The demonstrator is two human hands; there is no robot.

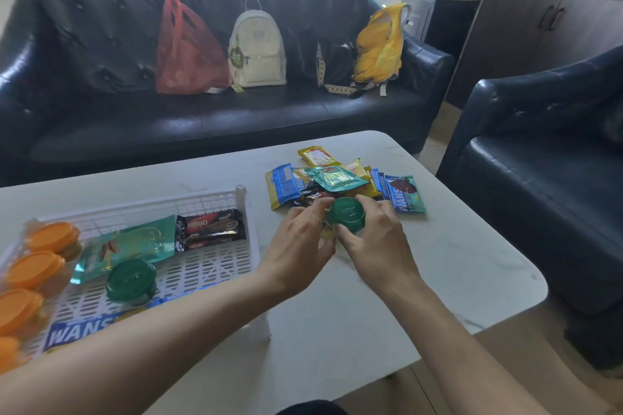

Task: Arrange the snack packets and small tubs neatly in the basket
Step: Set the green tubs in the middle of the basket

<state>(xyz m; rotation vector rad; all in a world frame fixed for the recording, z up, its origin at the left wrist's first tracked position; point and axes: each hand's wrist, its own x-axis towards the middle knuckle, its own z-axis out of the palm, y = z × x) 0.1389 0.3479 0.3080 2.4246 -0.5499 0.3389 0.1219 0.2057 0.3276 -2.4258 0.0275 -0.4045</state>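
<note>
1. Green-lidded tub point(346, 215), held between both hands just above the white table point(387, 280), sits at the near edge of the loose packet pile point(340, 178).
2. Left hand point(298, 241) has fingers curled against the tub's left side; right hand point(374, 239) grips its right side, thumb pressed on the near rim.
3. Pile packets are blue, yellow and teal, overlapping one another; a blue packet point(406, 194) lies at the right end.
4. White lattice basket point(215, 266) stands to the left on the table.
5. In the basket: a second green tub point(131, 280), a teal pouch point(135, 246), dark wafer packets point(210, 229), and orange-lidded tubs point(33, 269) lined along its left side.
</note>
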